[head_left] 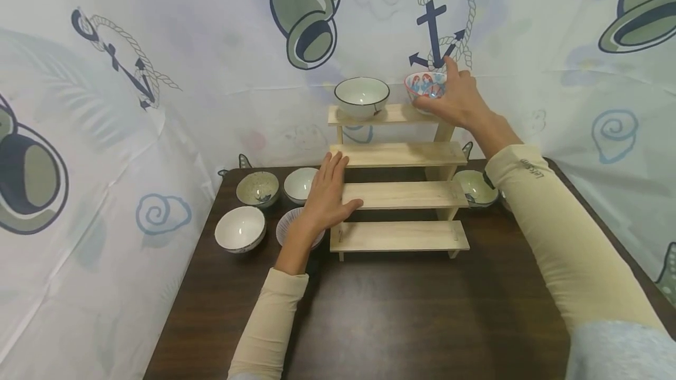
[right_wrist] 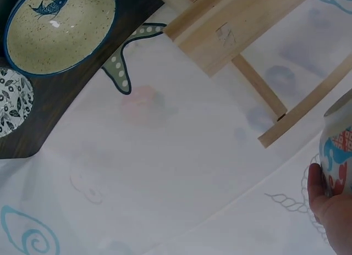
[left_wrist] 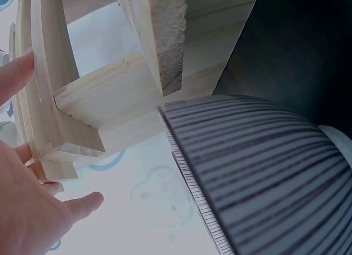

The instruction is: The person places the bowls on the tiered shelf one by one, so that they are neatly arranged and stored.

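Note:
At the right end of the top tier of a wooden stepped stand (head_left: 404, 195), my right hand (head_left: 462, 98) grips a small bowl (head_left: 425, 85) with a red and blue pattern. The right wrist view catches its patterned side (right_wrist: 340, 150) and part of the hand (right_wrist: 338, 219). A white bowl (head_left: 362, 98) with a dark rim sits at that tier's left end. My left hand (head_left: 327, 192) lies along the stand's left side, fingers extended. In the left wrist view, its fingertips touch the wooden edge (left_wrist: 49, 112), beside a striped bowl (left_wrist: 264, 161).
Left of the stand, the dark table (head_left: 412, 315) bears a speckled bowl (head_left: 257, 188), two white bowls (head_left: 240, 228) and the striped bowl. A greenish bowl (head_left: 475, 186) stands on the right, near a floral-patterned one (right_wrist: 14, 101). A printed cloth (head_left: 211, 46) hangs behind.

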Tool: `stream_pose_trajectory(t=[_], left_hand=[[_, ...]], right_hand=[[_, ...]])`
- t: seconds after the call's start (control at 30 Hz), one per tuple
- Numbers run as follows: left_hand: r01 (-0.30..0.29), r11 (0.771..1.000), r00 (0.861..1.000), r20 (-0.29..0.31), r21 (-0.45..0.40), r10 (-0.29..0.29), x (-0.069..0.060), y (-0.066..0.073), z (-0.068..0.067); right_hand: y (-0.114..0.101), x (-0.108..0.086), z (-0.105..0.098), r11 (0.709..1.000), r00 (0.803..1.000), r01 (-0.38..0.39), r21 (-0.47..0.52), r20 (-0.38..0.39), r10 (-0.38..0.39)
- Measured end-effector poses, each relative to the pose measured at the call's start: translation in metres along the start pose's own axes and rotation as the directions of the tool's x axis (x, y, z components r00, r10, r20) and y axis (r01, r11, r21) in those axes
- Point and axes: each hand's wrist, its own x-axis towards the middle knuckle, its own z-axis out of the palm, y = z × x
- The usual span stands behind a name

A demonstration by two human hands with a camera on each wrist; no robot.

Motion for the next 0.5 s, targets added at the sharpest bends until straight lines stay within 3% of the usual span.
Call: stream_pose_trajectory(t=[0.5], left_hand=[[0.009,1.0,1.0,0.009,0.007,-0.009,0.0,-0.001,0.001]], right_hand=[[0.003,0.001,0.014,0.999,0.999,0.046,0.001,0.001,-0.046]])
